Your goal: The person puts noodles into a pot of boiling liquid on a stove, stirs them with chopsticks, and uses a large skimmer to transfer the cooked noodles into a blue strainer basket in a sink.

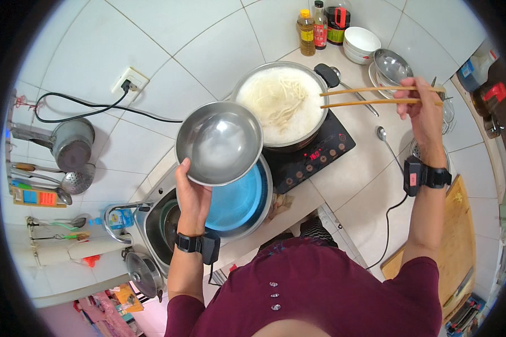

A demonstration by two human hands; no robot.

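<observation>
My left hand grips the rim of a stainless steel bowl, tilted so its bare inside faces up. The bowl hangs beside the left edge of a pot of noodles in white, foamy liquid. My right hand holds a pair of long wooden chopsticks, spread apart, with their tips at the pot's right rim. Under the pot is a black induction cooktop with lit red digits. A blue basket in a metal basin lies below the bowl, partly hidden by it.
A ladle and a spoon lie right of the cooktop. Sauce bottles, stacked white bowls and another metal bowl stand at the back. The sink faucet is left; a wooden cutting board with a knife is right.
</observation>
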